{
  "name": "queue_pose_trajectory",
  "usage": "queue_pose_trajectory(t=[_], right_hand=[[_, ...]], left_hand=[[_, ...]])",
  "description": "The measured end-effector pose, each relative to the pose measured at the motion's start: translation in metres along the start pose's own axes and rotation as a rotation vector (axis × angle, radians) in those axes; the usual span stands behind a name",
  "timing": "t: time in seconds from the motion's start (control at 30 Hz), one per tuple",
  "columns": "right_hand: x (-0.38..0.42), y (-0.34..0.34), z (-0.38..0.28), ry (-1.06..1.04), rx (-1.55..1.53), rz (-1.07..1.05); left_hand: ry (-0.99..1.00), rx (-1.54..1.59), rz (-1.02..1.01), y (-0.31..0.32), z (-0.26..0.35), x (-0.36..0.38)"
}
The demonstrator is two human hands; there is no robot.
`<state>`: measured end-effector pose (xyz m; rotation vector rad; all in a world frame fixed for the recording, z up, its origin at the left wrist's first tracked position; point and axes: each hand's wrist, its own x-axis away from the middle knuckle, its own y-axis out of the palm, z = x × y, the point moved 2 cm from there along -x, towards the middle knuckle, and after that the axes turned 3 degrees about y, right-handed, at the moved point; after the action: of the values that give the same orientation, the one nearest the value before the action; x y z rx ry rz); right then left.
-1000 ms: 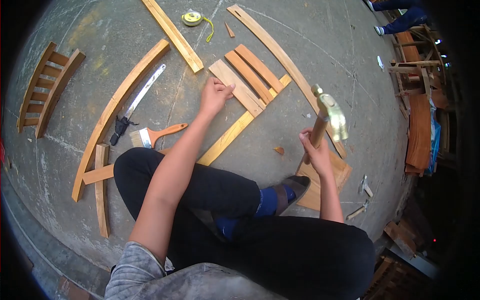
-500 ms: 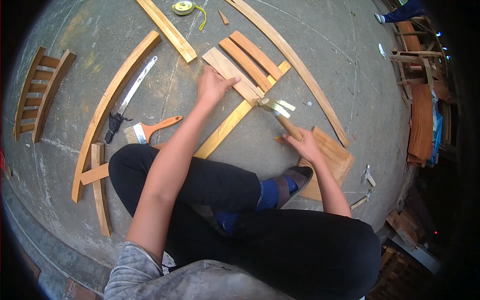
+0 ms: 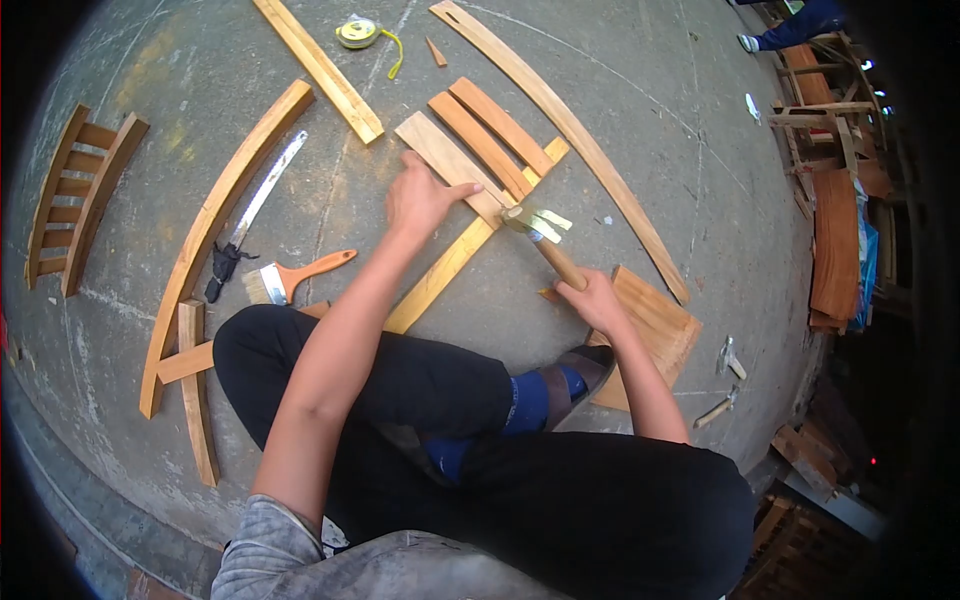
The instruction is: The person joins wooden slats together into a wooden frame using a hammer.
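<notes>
My left hand is closed on a pale wooden slat, with fingers at its left edge and the thumb laid across it. The slat's near end crosses a long yellowish wooden strip. Two reddish slats lie beside it, their near ends also at that strip. In my right hand is the handle of a claw hammer. Its head is right at the near end of the pale slat, claw pointing right, and covers part of the joint.
Around me lie a brush, a handsaw, a tape measure and curved beams. A board sits beside my foot. Slatted frame at left; stacked wood and another person's leg at right.
The whole view has shifted slightly, with floor items appearing a little lower and further left. Both hands keep their holds, and the hammer head stays at the slat's near end.
</notes>
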<state>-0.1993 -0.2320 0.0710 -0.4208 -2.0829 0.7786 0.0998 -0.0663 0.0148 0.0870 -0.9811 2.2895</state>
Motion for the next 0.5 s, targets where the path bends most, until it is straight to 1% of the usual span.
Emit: queue_pose_trajectory(t=[0.1,0.2,0.3,0.4,0.5], right_hand=[[-0.001,0.0,0.005,-0.012,0.007,0.027],[-0.004,-0.005,0.003,0.037,0.078,0.012],[-0.003,-0.006,-0.001,0.074,0.068,0.002],[-0.004,-0.002,0.002,0.054,0.062,0.026],[-0.002,-0.007,-0.001,-0.001,0.126,0.088]], left_hand=[[-0.002,-0.02,-0.034,-0.001,0.01,0.002],[-0.009,-0.053,-0.053,0.0,0.014,0.006],[0.01,-0.079,-0.051,0.0,0.015,0.007],[0.012,-0.091,-0.06,0.006,0.011,0.002],[0.007,-0.107,-0.062,0.01,0.009,0.002]])
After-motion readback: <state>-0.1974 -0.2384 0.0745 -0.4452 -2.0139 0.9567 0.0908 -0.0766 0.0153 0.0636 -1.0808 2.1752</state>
